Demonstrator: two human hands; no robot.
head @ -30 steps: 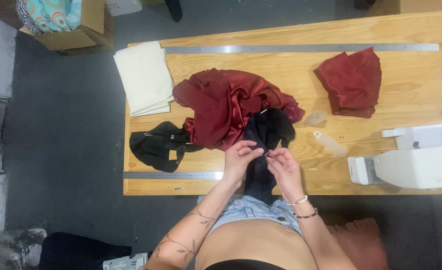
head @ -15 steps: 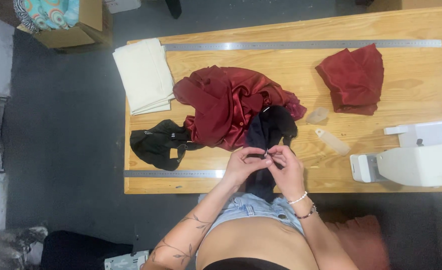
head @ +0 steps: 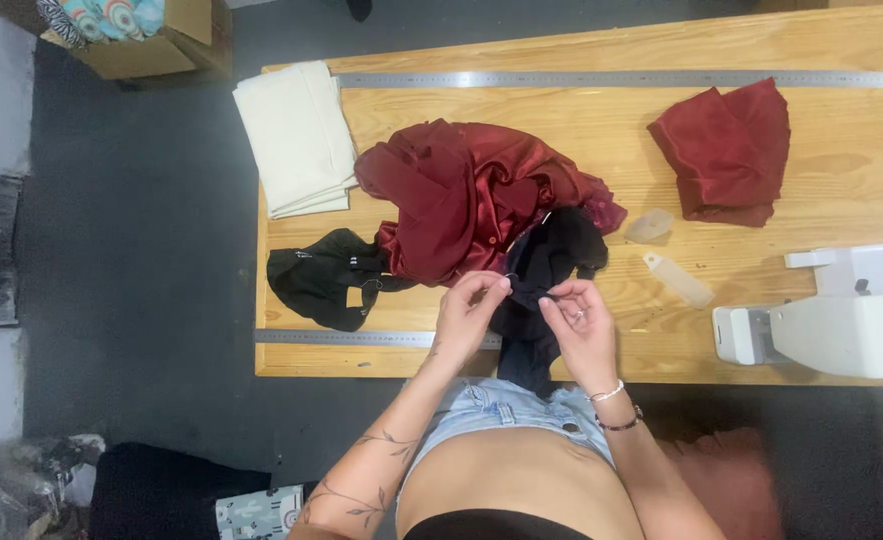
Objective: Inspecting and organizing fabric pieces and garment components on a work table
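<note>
A black garment point(head: 552, 262) lies at the near edge of the wooden table point(head: 842, 170) and hangs down over it toward my lap. My left hand point(head: 470, 312) and my right hand point(head: 582, 325) meet over this garment, each pinching a bit of the black cloth between fingertips. A crumpled dark red satin cloth point(head: 462, 195) lies just behind the hands and touches the black garment.
Another black piece point(head: 322, 280) lies left of the hands. Folded cream fabric point(head: 297, 135) is at the far left, a folded red cloth point(head: 727, 150) far right. Two steel rulers point(head: 622, 79) point(head: 342, 338), two clear plastic pieces point(head: 677, 278) and a white sewing machine point(head: 842, 320) also occupy the table.
My hands stay on the black garment at the table's edge, with the fingers shifting slightly; the cloths have not moved.
</note>
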